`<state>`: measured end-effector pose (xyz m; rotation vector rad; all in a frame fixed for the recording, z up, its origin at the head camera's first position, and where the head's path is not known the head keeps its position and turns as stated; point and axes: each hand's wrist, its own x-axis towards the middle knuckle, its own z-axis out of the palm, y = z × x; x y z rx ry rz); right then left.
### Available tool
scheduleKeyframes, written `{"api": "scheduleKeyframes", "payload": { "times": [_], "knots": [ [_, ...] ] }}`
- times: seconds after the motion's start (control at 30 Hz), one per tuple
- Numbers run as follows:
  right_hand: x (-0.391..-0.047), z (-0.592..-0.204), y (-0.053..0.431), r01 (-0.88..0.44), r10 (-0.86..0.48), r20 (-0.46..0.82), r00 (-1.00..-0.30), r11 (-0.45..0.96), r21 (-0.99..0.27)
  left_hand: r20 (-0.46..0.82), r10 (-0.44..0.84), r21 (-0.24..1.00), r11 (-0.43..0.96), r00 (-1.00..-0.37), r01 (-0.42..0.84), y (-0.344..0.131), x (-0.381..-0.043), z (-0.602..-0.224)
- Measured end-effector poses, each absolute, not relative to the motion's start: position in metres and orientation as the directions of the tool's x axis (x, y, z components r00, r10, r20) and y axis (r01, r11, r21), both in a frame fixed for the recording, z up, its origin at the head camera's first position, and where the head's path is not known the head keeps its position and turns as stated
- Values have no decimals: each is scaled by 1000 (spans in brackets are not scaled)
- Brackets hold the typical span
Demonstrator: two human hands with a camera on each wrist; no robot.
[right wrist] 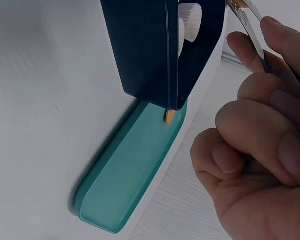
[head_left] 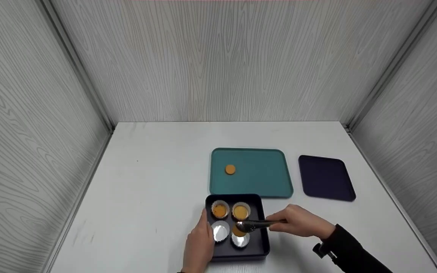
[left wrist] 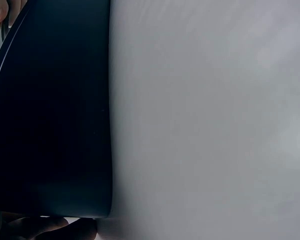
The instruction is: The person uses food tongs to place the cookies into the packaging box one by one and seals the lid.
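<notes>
A square dark blue box (head_left: 257, 242) holds fluted cupcake liners. In its far row, the left liner (head_left: 220, 214) and right liner (head_left: 241, 218) each contain an orange-yellow round piece. The near left liner (head_left: 220, 236) shows a bare silvery bottom. My left hand (head_left: 198, 244) grips the box's left wall, fingers along the outside. From the right, my right hand (head_left: 298, 221) holds metal tongs (head_left: 258, 224) with perforated tips. A round orange biscuit-like disc (head_left: 237, 231) is at those tips, overlapping the near right liner (head_left: 240, 241).
Just behind the box lies a teal tray (head_left: 258, 172) bearing one orange disc (head_left: 230, 169). To its right is a flat dark purple tray (head_left: 326, 178). Grey wood-grain panels wall the white table (head_left: 146, 197) at the back and both sides.
</notes>
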<state>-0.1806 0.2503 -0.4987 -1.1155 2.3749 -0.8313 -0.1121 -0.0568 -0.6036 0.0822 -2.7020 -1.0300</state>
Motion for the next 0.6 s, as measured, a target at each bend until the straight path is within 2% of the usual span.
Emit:
{"api": "scheduleKeyframes", "payload": {
  "times": [0.17,0.6],
  "knots": [
    [-176,-502,245,-557,-796,-125,-592,517,-650,208,-143,664,747,-968,32,-56,-113,-605],
    [-173,-508,231,-660,-823,-120,-556,524,-538,199,-148,683,730,-969,29,-57,-113,-603]
  ]
}}
